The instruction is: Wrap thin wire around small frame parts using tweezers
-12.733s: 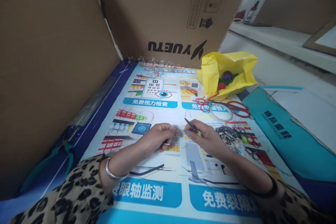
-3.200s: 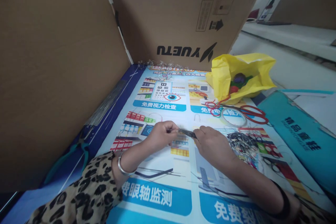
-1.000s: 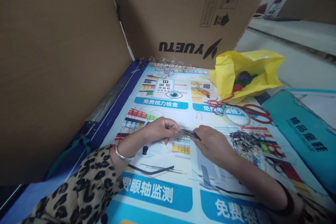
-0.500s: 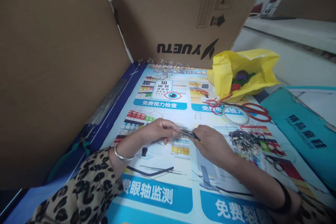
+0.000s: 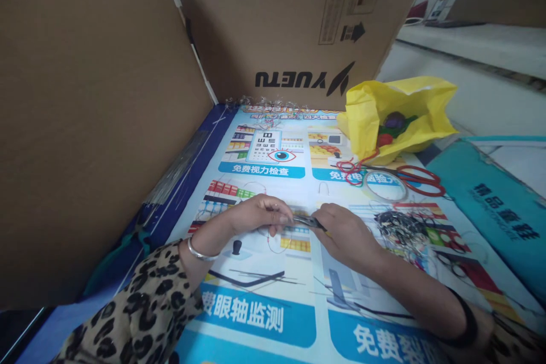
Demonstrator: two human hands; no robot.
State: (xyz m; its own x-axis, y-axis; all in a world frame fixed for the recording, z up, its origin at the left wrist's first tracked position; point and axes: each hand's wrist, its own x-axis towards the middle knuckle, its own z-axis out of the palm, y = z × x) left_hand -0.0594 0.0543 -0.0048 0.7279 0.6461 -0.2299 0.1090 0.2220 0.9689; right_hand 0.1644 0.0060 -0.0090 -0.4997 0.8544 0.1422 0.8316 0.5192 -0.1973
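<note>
1. Over the printed sheet, the left hand and the right hand work near each other at the middle.
2. The right hand is wrapped around a pair of pliers, tips directed at the left fingertips. Whether the plier tips grip anything is too small to tell.
3. The left thumb and fingers form a narrow pinch, which appears to hold a thin wire. Part of the wire curves below the hand; whether it touches the sheet cannot be told.
4. For good control, the left pinch should sit just beside the plier tips, leaving little wire free to flex between them.
5. Pressure from the right hand should be applied gradually, as a sudden squeeze could make the wire slip or spring.
6. Fingertips should be clear of the plier edges.
7. The hanging curve should be clear of the wire pile, right of the right hand, since such strands would probably tangle. Red-handled scissors and a white ring lie farther off, before the yellow bag.
</note>
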